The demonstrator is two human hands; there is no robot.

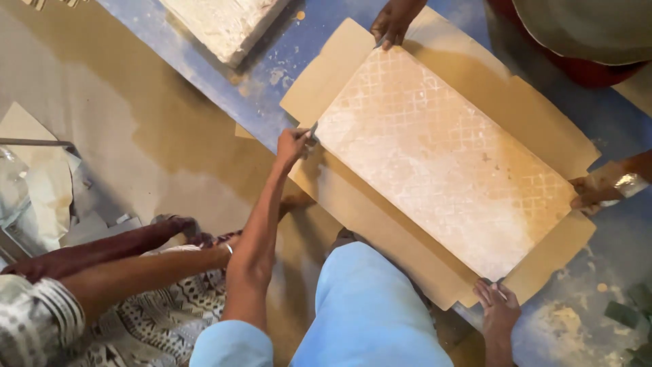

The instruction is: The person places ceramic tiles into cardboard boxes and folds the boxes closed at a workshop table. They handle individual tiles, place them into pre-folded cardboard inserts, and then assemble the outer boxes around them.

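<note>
We had the pale slab [441,160], patterned with a faint lattice, lying flat on the unfolded cardboard sheet [543,129], which rested on the blue surface [272,102] and overhung its near edge. Our left hand [293,145] was closed on the slab's near-left corner, fingers together around the edge, with a thin blade-like thing beside it that we could not make out. Our right hand [498,304] lay at the near-right corner, fingers together and pressed on the cardboard flap beside the slab's edge.

Two other hands worked with us: one [392,24] at the far-left corner, one [598,190] at the far-right corner with something pale across it.

We judged the step to be seating the slab square on the cardboard; the next move would call for all four corners to be steadied together before any flap was raised.

The surface was dusty and paint-worn, with a second whitish slab [224,24] near its far edge. Below lay a sandy, stained floor [136,122], loose paper [34,170] and another person's arm [136,272].
</note>
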